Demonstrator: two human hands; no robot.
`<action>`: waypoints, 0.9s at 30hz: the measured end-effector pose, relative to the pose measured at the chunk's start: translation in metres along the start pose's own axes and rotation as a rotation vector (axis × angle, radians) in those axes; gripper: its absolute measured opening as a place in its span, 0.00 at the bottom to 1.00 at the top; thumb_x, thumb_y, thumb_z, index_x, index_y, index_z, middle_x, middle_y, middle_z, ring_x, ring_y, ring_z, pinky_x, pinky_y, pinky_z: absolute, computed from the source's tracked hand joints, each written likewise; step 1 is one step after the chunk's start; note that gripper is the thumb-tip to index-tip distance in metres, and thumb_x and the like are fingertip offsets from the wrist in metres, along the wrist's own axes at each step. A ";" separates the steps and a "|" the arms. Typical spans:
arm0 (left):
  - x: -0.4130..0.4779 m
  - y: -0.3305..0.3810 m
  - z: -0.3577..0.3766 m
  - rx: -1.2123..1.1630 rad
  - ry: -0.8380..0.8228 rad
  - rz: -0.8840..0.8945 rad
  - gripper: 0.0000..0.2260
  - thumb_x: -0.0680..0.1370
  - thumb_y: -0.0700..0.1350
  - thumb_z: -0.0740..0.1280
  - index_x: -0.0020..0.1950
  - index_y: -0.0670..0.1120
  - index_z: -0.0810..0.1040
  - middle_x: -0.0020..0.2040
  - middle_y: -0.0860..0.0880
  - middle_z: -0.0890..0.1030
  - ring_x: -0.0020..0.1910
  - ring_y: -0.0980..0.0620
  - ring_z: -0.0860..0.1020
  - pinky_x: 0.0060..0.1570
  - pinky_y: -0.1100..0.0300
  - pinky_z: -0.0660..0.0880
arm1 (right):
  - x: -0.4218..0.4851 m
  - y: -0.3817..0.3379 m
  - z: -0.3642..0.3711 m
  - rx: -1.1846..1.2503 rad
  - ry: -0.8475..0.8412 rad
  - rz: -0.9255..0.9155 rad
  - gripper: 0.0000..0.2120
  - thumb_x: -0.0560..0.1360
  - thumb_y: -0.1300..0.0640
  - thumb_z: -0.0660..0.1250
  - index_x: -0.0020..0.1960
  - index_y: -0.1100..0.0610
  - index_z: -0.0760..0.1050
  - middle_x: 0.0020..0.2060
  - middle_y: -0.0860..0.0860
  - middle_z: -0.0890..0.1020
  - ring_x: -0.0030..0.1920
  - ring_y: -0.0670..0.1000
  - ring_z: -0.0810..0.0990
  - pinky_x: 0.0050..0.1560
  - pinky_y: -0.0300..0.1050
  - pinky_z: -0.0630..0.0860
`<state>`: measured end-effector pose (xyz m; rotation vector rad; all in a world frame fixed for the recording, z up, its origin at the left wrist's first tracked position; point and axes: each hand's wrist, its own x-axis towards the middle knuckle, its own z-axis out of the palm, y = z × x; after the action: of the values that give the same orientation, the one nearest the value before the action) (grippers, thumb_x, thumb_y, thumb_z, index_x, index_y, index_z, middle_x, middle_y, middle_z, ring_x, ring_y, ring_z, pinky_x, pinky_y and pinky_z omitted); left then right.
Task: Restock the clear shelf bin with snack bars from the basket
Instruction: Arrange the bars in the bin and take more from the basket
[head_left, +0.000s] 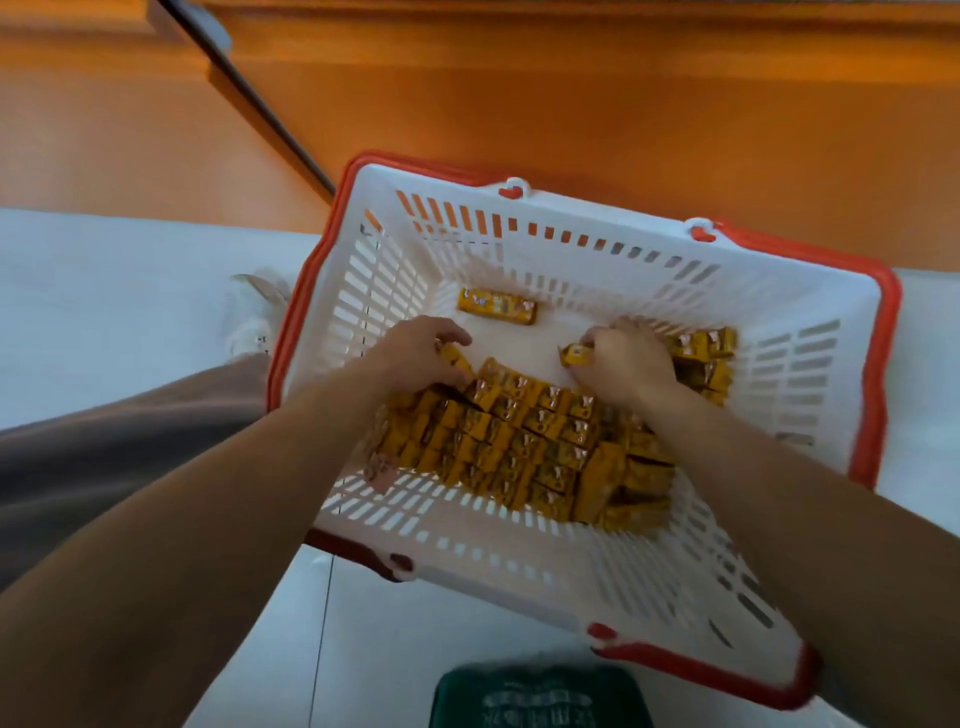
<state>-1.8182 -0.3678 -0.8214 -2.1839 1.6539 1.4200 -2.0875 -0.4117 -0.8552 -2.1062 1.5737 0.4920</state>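
Yellow foil-wrapped snack bars (519, 441) sit in packed rows in the near half of the white slotted plastic basket with a red rim (519, 551). My left hand (415, 358) curls round one snack bar. My right hand (628, 361) pinches another, its end poking left. A lone bar (496, 306) lies flat at the far end, long axis left-right.

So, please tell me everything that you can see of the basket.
The basket is white plastic with slotted walls and a red rim. It stands on the pale floor beside an orange surface. Yellow snack bars fill its near and right part; one bar lies alone at the far side. The left hand and right hand reach inside, each gripping a snack bar.
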 end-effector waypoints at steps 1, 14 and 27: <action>0.000 -0.001 -0.001 -0.072 0.038 0.013 0.22 0.72 0.48 0.80 0.65 0.52 0.81 0.66 0.50 0.80 0.62 0.52 0.76 0.58 0.58 0.73 | 0.000 0.000 0.003 -0.003 -0.012 -0.011 0.21 0.77 0.40 0.63 0.62 0.52 0.78 0.60 0.59 0.78 0.61 0.62 0.75 0.61 0.55 0.73; 0.005 -0.001 0.005 0.036 -0.041 -0.001 0.28 0.71 0.57 0.79 0.69 0.56 0.76 0.67 0.48 0.77 0.63 0.46 0.76 0.58 0.51 0.74 | 0.003 -0.025 -0.003 0.555 -0.015 -0.116 0.18 0.79 0.36 0.59 0.49 0.49 0.75 0.41 0.45 0.79 0.41 0.47 0.78 0.36 0.44 0.71; 0.017 0.000 0.001 -0.065 0.138 0.077 0.07 0.76 0.47 0.75 0.51 0.57 0.80 0.55 0.51 0.77 0.52 0.50 0.77 0.45 0.59 0.73 | 0.034 -0.049 -0.005 0.456 -0.285 -0.123 0.33 0.66 0.43 0.79 0.67 0.52 0.76 0.56 0.47 0.78 0.50 0.48 0.75 0.44 0.44 0.70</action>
<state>-1.8189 -0.3798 -0.8336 -2.3258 1.7786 1.3892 -2.0308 -0.4297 -0.8626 -1.6900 1.2451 0.3337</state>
